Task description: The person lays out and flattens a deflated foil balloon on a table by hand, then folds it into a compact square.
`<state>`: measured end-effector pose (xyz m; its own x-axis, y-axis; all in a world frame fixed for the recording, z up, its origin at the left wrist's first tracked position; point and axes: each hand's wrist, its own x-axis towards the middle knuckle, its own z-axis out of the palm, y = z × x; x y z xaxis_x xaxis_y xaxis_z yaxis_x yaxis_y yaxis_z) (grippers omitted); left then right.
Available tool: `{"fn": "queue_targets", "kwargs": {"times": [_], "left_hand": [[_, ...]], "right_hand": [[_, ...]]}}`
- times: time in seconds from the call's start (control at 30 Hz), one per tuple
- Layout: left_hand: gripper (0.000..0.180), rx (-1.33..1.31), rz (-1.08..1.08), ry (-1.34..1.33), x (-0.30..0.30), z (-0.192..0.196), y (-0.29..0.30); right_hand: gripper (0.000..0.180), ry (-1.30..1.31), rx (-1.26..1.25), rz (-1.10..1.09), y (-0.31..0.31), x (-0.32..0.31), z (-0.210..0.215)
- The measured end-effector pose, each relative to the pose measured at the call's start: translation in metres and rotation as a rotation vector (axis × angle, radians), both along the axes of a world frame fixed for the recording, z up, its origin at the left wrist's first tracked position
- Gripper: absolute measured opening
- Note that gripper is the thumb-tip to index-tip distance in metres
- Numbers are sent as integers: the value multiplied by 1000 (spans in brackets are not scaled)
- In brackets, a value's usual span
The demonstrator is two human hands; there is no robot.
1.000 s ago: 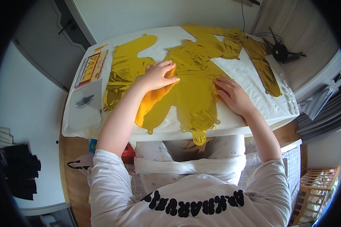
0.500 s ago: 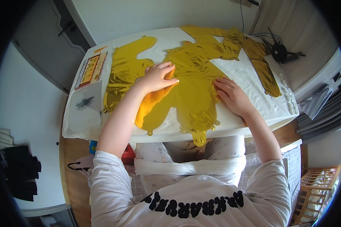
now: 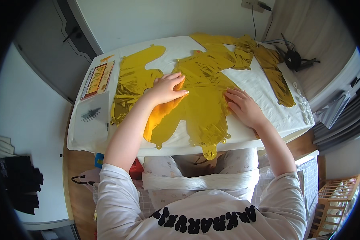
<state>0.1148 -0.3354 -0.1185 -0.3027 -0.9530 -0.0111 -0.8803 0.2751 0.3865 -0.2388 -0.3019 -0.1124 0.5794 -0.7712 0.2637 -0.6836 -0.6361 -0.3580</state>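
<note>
Gold foil balloon (image 3: 206,110), flat and uninflated, lies on the cloth-covered tabletop (image 3: 266,90), its bottom tab overhanging the near edge. The left hand (image 3: 164,89) rests over its left side, thumb spread well away from the fingers; the right hand (image 3: 244,106) touches its right edge, fingers slightly bent, any pinch hidden.
</note>
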Motion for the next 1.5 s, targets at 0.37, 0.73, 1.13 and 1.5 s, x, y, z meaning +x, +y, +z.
{"fn": "queue_targets", "kwargs": {"times": [0.37,0.73,1.13,1.5], "left_hand": [[78,-18,10,14,-1,-1,0],[79,-33,5,-33,0,-1,1],[81,-45,-27,-4,-4,-2,-3],[79,-58,-8,-22,-2,2,5]], "right_hand": [[43,17,6,-4,-1,-1,0],[37,-418,293,-230,-11,-2,23],[35,-576,563,-659,-246,0,10],[33,-624,886,-627,-269,38,21]]}}
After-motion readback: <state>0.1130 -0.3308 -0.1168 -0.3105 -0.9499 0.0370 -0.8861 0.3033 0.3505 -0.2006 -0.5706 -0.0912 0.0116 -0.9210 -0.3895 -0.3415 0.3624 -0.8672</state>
